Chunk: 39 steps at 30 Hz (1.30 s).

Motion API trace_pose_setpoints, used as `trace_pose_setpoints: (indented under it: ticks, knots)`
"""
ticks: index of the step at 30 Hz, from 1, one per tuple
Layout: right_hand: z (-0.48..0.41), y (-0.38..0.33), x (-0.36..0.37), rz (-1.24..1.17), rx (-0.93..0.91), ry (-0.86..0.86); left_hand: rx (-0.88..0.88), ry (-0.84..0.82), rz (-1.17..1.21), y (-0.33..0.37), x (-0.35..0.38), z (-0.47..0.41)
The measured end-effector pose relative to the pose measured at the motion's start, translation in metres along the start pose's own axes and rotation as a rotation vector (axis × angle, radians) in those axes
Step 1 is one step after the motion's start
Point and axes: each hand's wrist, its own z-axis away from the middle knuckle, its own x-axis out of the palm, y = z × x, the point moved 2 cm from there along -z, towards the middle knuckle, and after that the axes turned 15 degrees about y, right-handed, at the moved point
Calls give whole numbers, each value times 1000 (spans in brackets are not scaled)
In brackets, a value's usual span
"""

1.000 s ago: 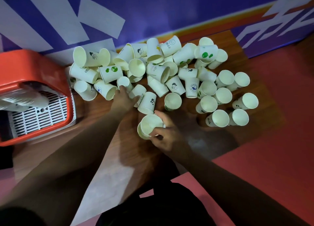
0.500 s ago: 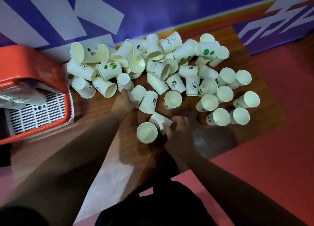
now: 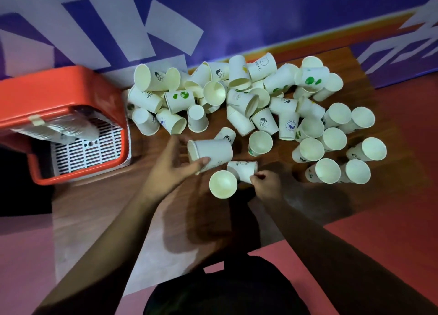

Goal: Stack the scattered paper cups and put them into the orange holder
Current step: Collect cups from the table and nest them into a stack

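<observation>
Cup [image 3: 209, 152] of tapered paper clamped in left hand [image 3: 175, 170] grip, second cup [image 3: 241, 170] pinched by right hand [image 3: 266, 185]

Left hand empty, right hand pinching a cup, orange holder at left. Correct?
No: the left hand grips a sideways cup, as the head view shows. The right hand does pinch a second cup, and the orange holder is at left.

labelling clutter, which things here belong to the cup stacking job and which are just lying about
Job: scattered white paper cups; orange plastic holder; left hand gripping one cup; right hand pinching another cup.
Lying about: wooden table; purple patterned wall.
</observation>
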Motion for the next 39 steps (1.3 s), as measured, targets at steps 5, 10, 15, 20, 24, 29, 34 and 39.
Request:
trace_pose_setpoints:
  ticks: [5, 10, 15, 20, 24, 29, 34, 39]
  knots:
    - [10, -6, -24, -97, -117, 27, 270, -168, -341, -14, 13, 24]
    - [23, -10, -50, -112, -351, 204, 443, -237, -543, -51, 39, 25]
    - [33, -29, -70, -167, -473, 273, 394, -275, -604, -82, 57, 25]
    - [41, -48, -74, -165, -582, 148, 154, -296, -466, -79, 55, 27]
    - [62, -64, -74, -222, -691, 54, 32, 34, -416, -80, 19, 3]
    - [78, -64, -58, -105, -834, -162, -64, 197, -606, -79, -1, -50]
    - [80, -59, -36, 82, -948, -217, -84, 164, -649, -61, 24, -86]
    - [74, -39, -9, 299, -1018, -232, -94, 105, -709, -64, 51, -107]
